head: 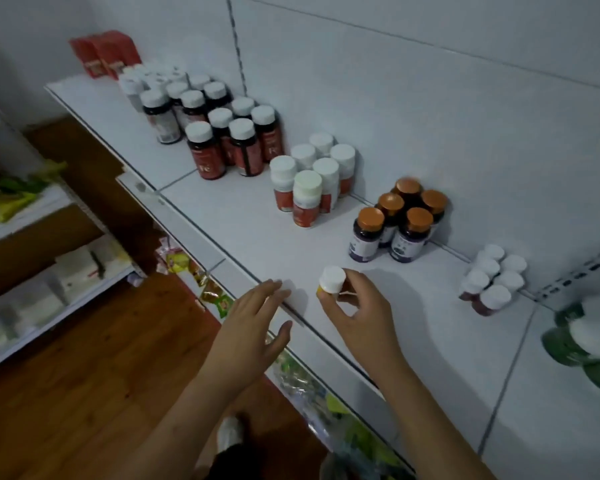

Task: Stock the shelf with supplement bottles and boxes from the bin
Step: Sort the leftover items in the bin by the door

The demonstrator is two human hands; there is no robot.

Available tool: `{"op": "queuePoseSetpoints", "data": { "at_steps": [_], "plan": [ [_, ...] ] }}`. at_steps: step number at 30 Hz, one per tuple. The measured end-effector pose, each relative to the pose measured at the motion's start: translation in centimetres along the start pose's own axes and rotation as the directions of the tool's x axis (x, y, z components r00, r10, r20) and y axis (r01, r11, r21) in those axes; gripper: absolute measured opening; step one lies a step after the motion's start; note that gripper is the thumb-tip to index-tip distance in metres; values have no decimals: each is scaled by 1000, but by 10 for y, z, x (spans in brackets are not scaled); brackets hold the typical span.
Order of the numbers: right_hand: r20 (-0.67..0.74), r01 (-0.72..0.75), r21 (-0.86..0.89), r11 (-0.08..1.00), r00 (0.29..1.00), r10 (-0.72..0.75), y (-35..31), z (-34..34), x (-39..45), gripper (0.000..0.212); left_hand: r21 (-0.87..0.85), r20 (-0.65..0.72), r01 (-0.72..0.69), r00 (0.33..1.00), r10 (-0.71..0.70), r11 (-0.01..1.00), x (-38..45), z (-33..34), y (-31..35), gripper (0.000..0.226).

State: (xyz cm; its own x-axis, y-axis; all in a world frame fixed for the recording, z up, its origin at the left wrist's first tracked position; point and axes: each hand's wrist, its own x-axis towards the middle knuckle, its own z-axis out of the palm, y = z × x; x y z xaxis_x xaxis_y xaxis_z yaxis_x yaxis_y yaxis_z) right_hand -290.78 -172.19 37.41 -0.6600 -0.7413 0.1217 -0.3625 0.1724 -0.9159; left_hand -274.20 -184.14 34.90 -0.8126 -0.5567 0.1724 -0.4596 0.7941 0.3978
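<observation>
My right hand (359, 311) pinches a small white-capped bottle with a yellow label (331, 280), holding it just above the white shelf (243, 220) near its front edge. My left hand (257, 320) hovers beside it over the shelf lip, fingers straight and spread, holding nothing. On the shelf stand groups of bottles: dark red ones with white caps (222, 140), white ones with orange labels (309, 181), orange-capped purple ones (399, 223) and small white-capped ones (492, 282). Red boxes (104, 55) stand at the far left end. The bin is out of view.
Green bottles with a white cap (589, 344) sit at the right edge. Colourful packets (312, 386) fill the lower shelf under the front edge. Another rack with goods (32, 271) stands at left across the wooden floor (94, 375). Bare shelf lies between the groups and the front edge.
</observation>
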Motion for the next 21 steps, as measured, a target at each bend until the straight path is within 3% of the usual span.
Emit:
{"op": "queuePoseSetpoints", "data": {
  "at_steps": [12,21],
  "plan": [
    [184,105,18,994,977,-107,-107,229,108,28,28,-125,182,976,-177,983,-14,-108,-220,50],
    [223,132,-9,991,966,-127,-172,360,163,30,5,-140,243,961,-240,970,-2,-176,-352,54]
  ]
}}
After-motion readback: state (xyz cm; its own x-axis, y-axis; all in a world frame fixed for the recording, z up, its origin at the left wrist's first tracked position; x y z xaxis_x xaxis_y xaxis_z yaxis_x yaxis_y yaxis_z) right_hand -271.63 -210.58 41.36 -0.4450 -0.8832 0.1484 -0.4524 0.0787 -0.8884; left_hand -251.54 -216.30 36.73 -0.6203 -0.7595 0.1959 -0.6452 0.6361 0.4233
